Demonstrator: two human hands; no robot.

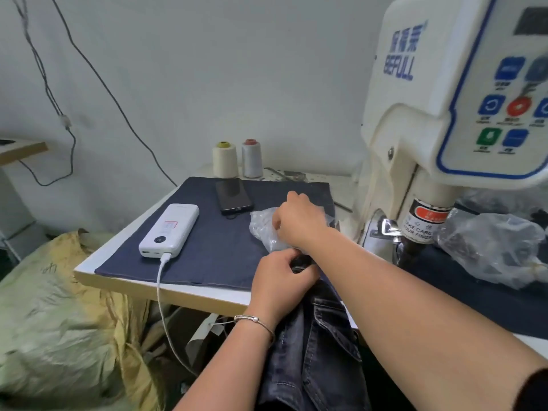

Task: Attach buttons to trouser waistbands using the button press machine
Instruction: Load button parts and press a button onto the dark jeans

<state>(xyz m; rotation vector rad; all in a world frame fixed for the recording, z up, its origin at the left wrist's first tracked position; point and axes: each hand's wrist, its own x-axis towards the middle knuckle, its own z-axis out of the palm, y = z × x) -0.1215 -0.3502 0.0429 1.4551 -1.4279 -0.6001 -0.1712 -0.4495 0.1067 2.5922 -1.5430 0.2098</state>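
Note:
Dark grey denim trousers [320, 345] hang over the table's front edge, their waistband up on the table. My left hand [280, 280] grips the waistband, fingers curled over the cloth. My right hand [299, 222] reaches across into a clear plastic bag [262, 225] lying on the dark cloth mat; its fingertips are curled inside the bag, and whatever they hold is hidden. The white button press machine [444, 114] stands at the right, its press head [415, 232] just right of my right forearm.
A white power bank [170, 229] with a cable and a black phone [233, 195] lie on the blue mat [207, 247]. Two thread cones [237, 158] stand at the back. Another plastic bag [489, 247] sits right of the machine. A yellowish sack [59, 321] lies below left.

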